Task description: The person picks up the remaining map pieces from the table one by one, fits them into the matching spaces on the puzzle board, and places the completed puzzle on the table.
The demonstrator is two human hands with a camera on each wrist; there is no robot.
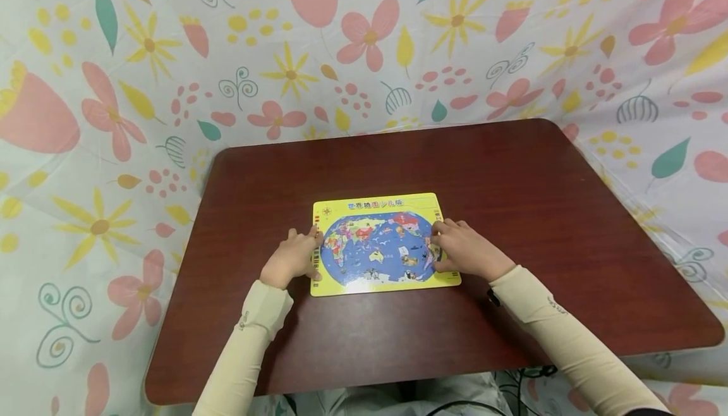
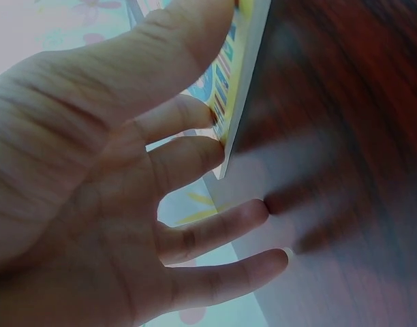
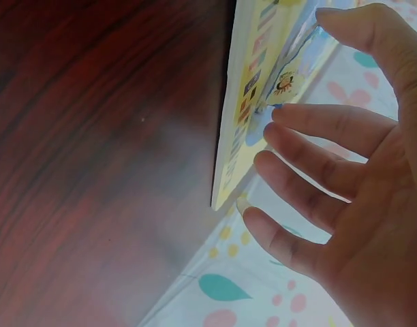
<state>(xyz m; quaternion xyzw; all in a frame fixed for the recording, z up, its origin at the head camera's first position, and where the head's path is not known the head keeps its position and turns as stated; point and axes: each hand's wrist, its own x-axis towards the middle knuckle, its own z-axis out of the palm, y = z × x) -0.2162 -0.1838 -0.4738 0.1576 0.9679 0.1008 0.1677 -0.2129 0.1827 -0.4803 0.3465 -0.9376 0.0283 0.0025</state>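
A flat children's world map board (image 1: 375, 245), with a yellow border and a blue oval map, lies on the brown table. My left hand (image 1: 291, 258) is at its left edge. In the left wrist view the thumb and two fingertips touch the board's border (image 2: 229, 95), while the other two fingers reach toward the tabletop. Over the right side of the map rests my right hand (image 1: 469, 248). Its thumb and loosely bent fingers are spread on the map near the board's flag-printed border (image 3: 242, 116) in the right wrist view. Whether the fingertips lift anything cannot be seen.
The brown table (image 1: 398, 340) has rounded corners. A white curtain (image 1: 227, 36) printed with flowers and leaves hangs behind and beside it. Black cables (image 1: 520, 378) hang below the front edge at the right, near the person's light trousers (image 1: 364, 403).
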